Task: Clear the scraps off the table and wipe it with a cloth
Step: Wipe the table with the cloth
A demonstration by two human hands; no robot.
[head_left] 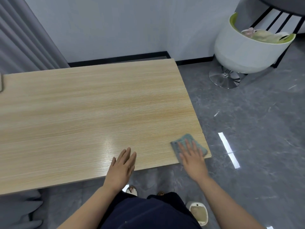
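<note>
A light wooden table (92, 104) fills the left and middle of the view. A small grey-green cloth (186, 139) lies at its near right corner. My right hand (192, 157) presses flat on the cloth with straight, spread fingers. My left hand (122, 166) rests flat over the table's near edge, fingers straight, holding nothing. No scraps show on the tabletop.
A white tub chair (247, 52) with a green cushion and a chrome base (224, 79) stands on the grey tiled floor at the back right. A grey curtain (24, 38) hangs at the left. A grey object (1, 83) sits at the table's far left edge.
</note>
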